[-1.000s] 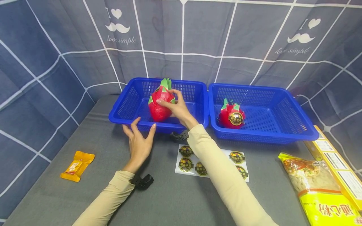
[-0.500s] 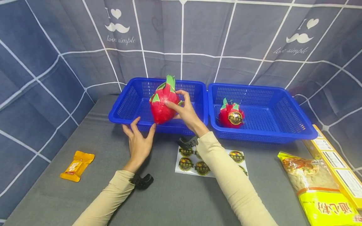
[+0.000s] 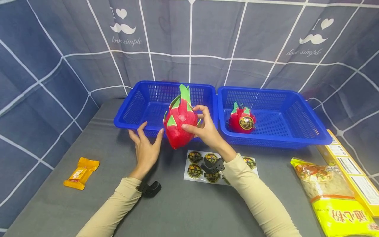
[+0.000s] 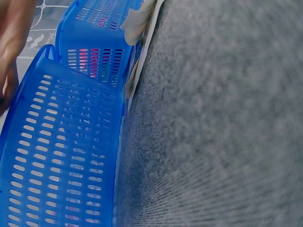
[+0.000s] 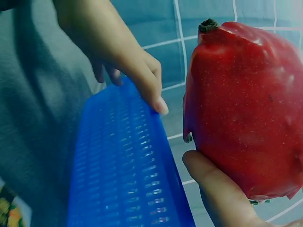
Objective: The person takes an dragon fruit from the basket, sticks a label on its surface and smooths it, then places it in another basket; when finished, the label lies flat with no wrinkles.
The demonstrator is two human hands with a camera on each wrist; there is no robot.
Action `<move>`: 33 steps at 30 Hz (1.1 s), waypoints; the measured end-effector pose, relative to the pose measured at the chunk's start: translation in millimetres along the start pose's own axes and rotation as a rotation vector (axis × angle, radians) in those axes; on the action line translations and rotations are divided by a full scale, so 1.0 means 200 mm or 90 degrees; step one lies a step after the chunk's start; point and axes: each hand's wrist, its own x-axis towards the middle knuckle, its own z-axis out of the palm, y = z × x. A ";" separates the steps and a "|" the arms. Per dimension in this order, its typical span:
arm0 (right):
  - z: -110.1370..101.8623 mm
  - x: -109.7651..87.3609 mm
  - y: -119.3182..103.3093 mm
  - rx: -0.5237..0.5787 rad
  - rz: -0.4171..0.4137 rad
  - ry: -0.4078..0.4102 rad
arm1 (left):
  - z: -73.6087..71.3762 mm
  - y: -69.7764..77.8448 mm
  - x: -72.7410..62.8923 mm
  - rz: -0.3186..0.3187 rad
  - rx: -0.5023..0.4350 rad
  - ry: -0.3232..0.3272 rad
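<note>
My right hand (image 3: 204, 128) grips a dragon fruit (image 3: 179, 123) with green-tipped scales, raised over the front rim of the left blue basket (image 3: 124, 124). In the right wrist view the thumb (image 5: 218, 189) presses the red skin of the fruit (image 5: 244, 109); the other fingers are hidden behind it. At the same basket's front rim is my left hand (image 3: 146, 149), fingers spread and loosely bent, its fingertips right at the edge. In the right blue basket (image 3: 296, 115) lies another dragon fruit (image 3: 238, 120), bearing a round black-and-gold sticker (image 3: 246, 122).
A sheet of round stickers (image 3: 193, 177) lies on the grey cloth before the baskets, partly under my right forearm. An orange packet (image 3: 81, 173) is at the left. A yellow noodle bag (image 3: 334, 197) and a yellow box (image 3: 352, 171) lie at the right.
My right hand has lifted the dragon fruit out of the left basket, bringing it towards me and slightly right. My left hand has stayed at the rim.
</note>
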 end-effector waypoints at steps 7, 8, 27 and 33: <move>-0.04 -0.19 0.02 0.006 -0.011 -0.015 | 0.00 0.00 -0.01 0.006 -0.002 0.010; -0.04 -0.22 0.02 0.007 -0.010 -0.017 | 0.01 0.00 -0.01 0.008 -0.002 0.011; -0.12 -0.76 0.16 -0.008 0.060 -0.065 | 0.01 -0.01 -0.01 0.003 0.007 -0.002; -0.12 -0.88 0.19 -0.017 0.062 -0.063 | 0.01 -0.01 -0.01 0.002 0.006 -0.002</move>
